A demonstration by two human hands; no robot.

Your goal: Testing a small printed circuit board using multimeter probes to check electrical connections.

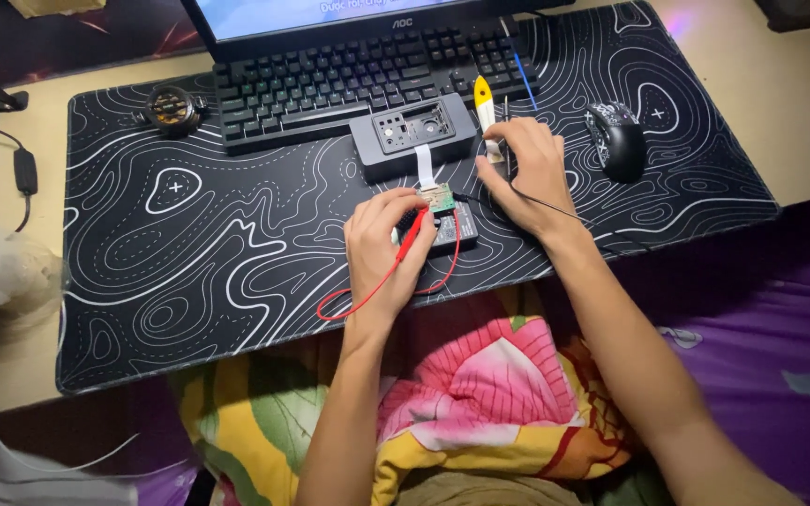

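Observation:
My left hand (384,245) grips a red test probe (412,234) with its red wire (367,298) looping toward me, the tip against a small green circuit board (439,198). The board lies on a small dark module (457,228), and a white ribbon cable (424,166) joins it to an opened grey device case (412,134). My right hand (524,169) holds a thin black probe near the case's right end; its black wire (564,214) trails right across the mat. A yellow-and-white tool (485,105) lies just beyond my right hand's fingers.
A black desk mat with white contour lines (199,234) covers the desk. On it sit a black keyboard (358,75), a black mouse (619,141) at right, and a round dark gadget (172,108) at left. A monitor base (349,23) stands behind. A colourful blanket (461,403) covers my lap.

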